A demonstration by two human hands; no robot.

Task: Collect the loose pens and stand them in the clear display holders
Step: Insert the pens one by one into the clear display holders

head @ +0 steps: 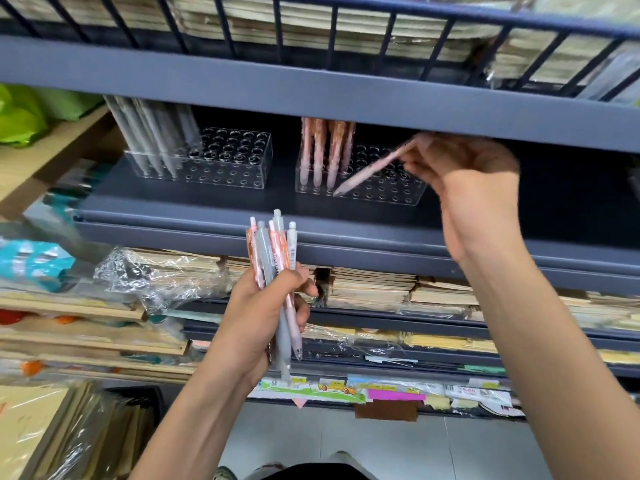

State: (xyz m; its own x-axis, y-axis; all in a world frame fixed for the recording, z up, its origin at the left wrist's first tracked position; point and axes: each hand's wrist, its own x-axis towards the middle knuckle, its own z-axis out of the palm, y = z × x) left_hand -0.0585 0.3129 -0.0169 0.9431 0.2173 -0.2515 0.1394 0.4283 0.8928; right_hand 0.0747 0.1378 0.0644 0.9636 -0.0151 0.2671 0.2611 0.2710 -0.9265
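Two hands, head view: a person works at a dark blue shelf (pixel 207 209) of stationery.
Left hand: the left hand (pixel 263 306) has its fingers (pixel 298 284) curled round a bundle of pens (pixel 273 258), pink and grey, held upright just below the shelf's front edge.
Right hand: the right hand (pixel 464 174), blurred, pinches the top end of a single pink pen (pixel 370 171).
Pen in play: tilted, its tip down at the front row of the right holder (pixel 391 197); whether the tip sits in a hole cannot be told.
Right holder: clear, on the shelf, with pink pens (pixel 325 147) standing at its left end.
Left holder: the left holder (pixel 235 171), clear, carries grey pens (pixel 152 133) upright at its left end.
Below: wrapped stacks of notebooks (pixel 374 285) fill the lower shelves.
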